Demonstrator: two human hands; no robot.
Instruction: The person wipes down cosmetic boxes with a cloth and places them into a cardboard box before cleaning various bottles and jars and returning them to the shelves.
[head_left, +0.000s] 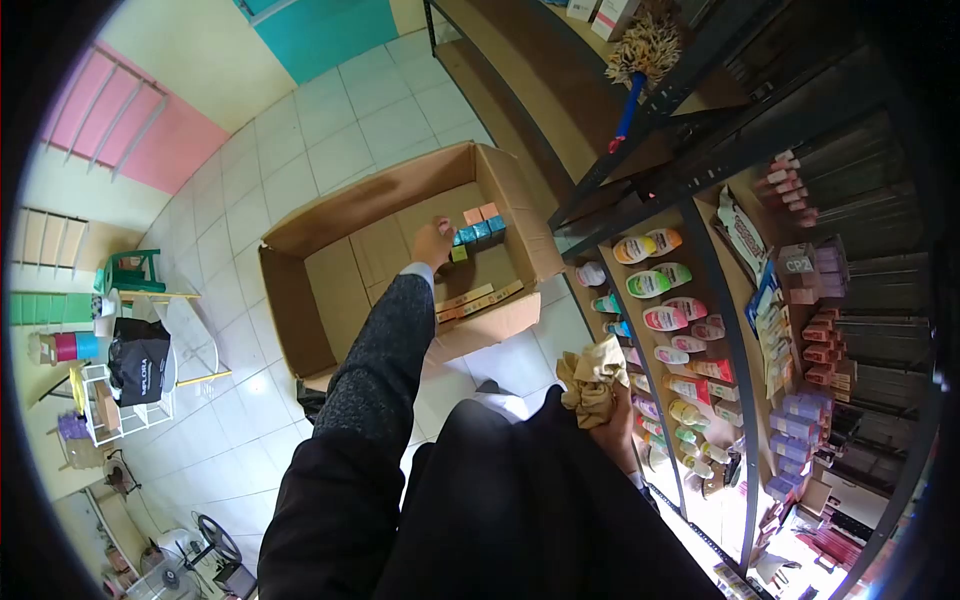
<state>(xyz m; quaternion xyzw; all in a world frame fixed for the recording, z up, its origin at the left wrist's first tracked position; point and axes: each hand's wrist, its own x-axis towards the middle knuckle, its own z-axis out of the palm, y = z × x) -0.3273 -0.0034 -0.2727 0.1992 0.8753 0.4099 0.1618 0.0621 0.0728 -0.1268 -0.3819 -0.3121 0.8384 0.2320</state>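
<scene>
My left hand (433,243) reaches into a large open cardboard box (340,205) on the tiled floor. Its fingers are closed beside a row of small blue boxes (480,231); whether they grip one is too small to tell. Orange boxes (481,214) lie just behind the blue ones, and a yellow-green box (459,254) is close under my fingers. Long thin cartons (480,301) line the near wall of the box. My right hand (614,424) is wrapped round a crumpled tan cloth (594,380), outside the box near the shelves.
Dark metal shelves (705,300) with bottles and small boxes stand close on the right. A feather duster (634,85) hangs by the upper shelf. At the left are a green stool (137,272), a black bag (140,360) and a white rack (105,405).
</scene>
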